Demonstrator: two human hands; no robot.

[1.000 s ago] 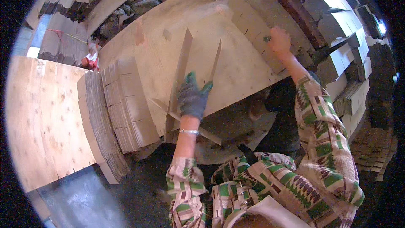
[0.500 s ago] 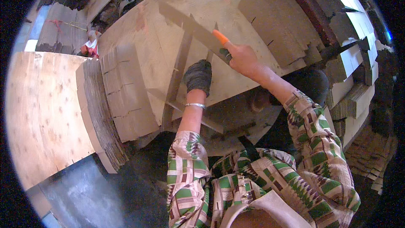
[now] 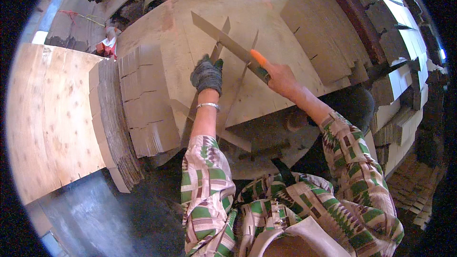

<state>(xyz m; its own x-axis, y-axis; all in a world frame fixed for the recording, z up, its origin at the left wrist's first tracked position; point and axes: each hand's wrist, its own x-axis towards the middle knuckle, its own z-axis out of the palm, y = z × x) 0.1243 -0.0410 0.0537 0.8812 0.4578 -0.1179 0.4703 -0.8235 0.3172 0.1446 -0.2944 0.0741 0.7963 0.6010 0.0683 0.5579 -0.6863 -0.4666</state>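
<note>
Nearest to us, the patterned sleeves run up from the lower edge and both forearms reach out over the round work table [image 3: 285,14]. Our left hand [image 3: 207,75], in a dark knit glove with a metal bangle [image 3: 208,106] at the wrist, lies palm down on the upright slotted cardboard strip [image 3: 216,47], fingers pressed together and curled over its top edge to steady it. Our right hand [image 3: 281,77] is bare and closed in a pinch around the near end of a long flat cardboard strip [image 3: 223,35], with an orange finger cot [image 3: 258,57] on the finger stretched along it. That long strip lies slantwise across the two upright strips, its far end pointing up and to the left, just past the gloved hand.

To do this well, we would keep the upright piece square under the left hand, line the slots up before pressing, and push down evenly so the cardboard does not buckle. Whether the slots are already engaged is hard to tell from here.

To our left a stack of cut cardboard dividers [image 3: 143,100] leans at the table's edge, with a plywood sheet [image 3: 47,114] beyond it. Farther right sits another divider pile [image 3: 323,33] on the table, and bundled stacks [image 3: 390,14] rise behind.
</note>
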